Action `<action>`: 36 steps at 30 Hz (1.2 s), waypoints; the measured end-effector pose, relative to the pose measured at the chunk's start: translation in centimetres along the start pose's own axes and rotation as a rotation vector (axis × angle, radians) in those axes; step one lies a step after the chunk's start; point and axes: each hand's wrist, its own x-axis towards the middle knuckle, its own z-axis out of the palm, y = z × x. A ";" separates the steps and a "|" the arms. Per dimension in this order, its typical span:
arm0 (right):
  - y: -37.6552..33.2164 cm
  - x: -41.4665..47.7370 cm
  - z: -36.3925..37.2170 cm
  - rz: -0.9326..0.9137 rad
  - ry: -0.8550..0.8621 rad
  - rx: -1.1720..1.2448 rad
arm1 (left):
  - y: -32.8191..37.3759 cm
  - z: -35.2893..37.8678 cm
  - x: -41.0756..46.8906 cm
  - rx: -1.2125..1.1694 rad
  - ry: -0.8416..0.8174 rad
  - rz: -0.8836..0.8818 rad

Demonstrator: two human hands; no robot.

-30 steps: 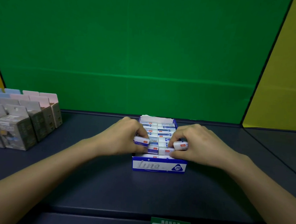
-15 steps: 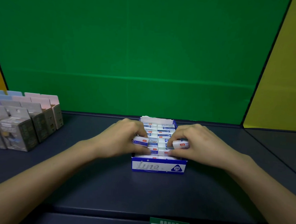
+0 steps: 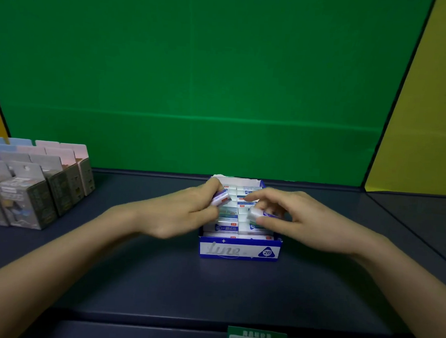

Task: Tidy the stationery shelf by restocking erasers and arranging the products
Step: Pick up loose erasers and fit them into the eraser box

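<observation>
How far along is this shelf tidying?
Mostly stocked: the blue display box already holds rows of erasers, and the packaged boxes on the left stand in rows. In hand: the left hand and the right hand each hold one eraser above the box. Left: seating those two erasers.

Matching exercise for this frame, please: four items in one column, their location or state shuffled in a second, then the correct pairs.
Items:
1. left hand
2. right hand
3. eraser display box
4. grey packaged boxes

Places or states:
A. rows at the shelf's far left
B. holds an eraser over the box's right side
C. centre of the shelf, front marked 2B
D. holds a tilted eraser over the box's left side

Pairs: 1-D, 2-B, 3-C, 4-A
</observation>
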 end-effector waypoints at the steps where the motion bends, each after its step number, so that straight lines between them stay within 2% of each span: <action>1: 0.0 0.0 0.0 0.005 0.023 0.033 | 0.0 0.0 0.0 0.010 -0.002 0.020; 6: -0.2 0.0 0.0 0.011 0.136 0.255 | -0.5 -0.3 0.3 0.101 0.064 0.137; 9: -0.2 0.0 0.3 0.009 0.168 0.348 | -0.4 0.0 0.5 0.070 0.134 0.126; 12: -0.1 0.0 0.8 0.007 0.148 0.291 | -0.4 0.4 0.6 0.091 0.165 0.120; 19: -0.3 0.5 0.5 0.010 0.035 0.038 | -0.6 0.3 0.9 0.132 0.128 0.126; 30: -1.5 2.8 -0.5 0.113 -0.238 -0.006 | -0.2 -0.5 1.8 0.138 -0.011 0.147; 36: -1.0 2.7 -1.1 0.121 -0.285 0.032 | -0.4 -0.7 1.4 0.056 -0.029 0.139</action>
